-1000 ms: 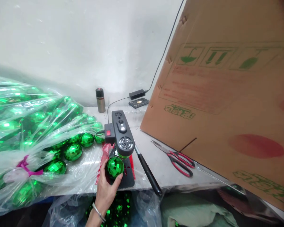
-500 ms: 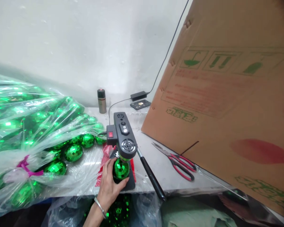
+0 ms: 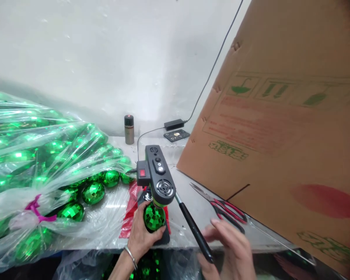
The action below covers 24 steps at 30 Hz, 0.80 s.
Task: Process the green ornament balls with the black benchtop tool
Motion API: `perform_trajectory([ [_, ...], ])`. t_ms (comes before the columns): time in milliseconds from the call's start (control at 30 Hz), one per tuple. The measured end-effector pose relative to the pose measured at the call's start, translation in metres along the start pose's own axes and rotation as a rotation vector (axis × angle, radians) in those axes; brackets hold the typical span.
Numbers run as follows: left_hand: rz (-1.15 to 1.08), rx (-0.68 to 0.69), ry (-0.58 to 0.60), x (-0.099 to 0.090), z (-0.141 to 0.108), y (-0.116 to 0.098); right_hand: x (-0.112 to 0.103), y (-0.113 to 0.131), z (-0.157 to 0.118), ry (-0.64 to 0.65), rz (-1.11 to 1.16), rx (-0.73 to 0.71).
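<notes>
My left hand (image 3: 141, 229), with a silver bangle at the wrist, is closed around a shiny green faceted ball ornament (image 3: 154, 217). The ball sits beneath the round front end of a black bench press machine (image 3: 160, 171), which has a red switch on its side. A long lever with a black grip (image 3: 195, 229) slants down to the right from the machine. My right hand (image 3: 229, 249) is beside the lever's lower end, slightly blurred, with fingers apart and curved. Whether its thumb touches the grip I cannot tell.
A clear plastic bag (image 3: 46, 155) of green balls lies at left, tied with a pink ribbon (image 3: 36, 210). Red-handled scissors (image 3: 227, 210) lie at right by a large cardboard box (image 3: 268, 136). Behind stand a small bottle (image 3: 129, 130), a phone (image 3: 176, 135) and a power adapter (image 3: 174, 124).
My right hand has come into view at the lower right, beside the lever. My left hand still holds the ball under the machine. The whole view has shifted slightly.
</notes>
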State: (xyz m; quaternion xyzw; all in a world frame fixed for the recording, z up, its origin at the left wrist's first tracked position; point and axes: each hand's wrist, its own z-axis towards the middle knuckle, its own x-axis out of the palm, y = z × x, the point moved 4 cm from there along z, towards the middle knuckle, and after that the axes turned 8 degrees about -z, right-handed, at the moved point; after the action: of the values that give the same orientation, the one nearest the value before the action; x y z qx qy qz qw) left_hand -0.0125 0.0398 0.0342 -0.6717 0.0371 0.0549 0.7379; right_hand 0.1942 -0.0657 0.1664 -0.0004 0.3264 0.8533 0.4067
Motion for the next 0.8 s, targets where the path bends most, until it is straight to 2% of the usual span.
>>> perform_trajectory([
  [133, 0.004, -0.006, 0.002, 0.003, 0.000, 0.000, 0.026, 0.015, 0.031, 0.113, -0.049, -0.222],
  [300, 0.005, 0.012, 0.008, 0.005, 0.000, -0.001, 0.042, 0.031, 0.045, 0.184, 0.015, -0.304],
  [367, 0.008, 0.014, -0.004, 0.005, 0.000, -0.002, 0.049, 0.034, 0.043, 0.162, 0.063, -0.263],
  [567, 0.001, 0.006, -0.019, 0.006, -0.002, -0.002, 0.069, 0.044, 0.030, -0.031, 0.118, 0.033],
  [800, -0.014, 0.016, -0.023, 0.008, -0.002, -0.002, 0.076, 0.050, 0.025, -0.133, 0.118, 0.144],
])
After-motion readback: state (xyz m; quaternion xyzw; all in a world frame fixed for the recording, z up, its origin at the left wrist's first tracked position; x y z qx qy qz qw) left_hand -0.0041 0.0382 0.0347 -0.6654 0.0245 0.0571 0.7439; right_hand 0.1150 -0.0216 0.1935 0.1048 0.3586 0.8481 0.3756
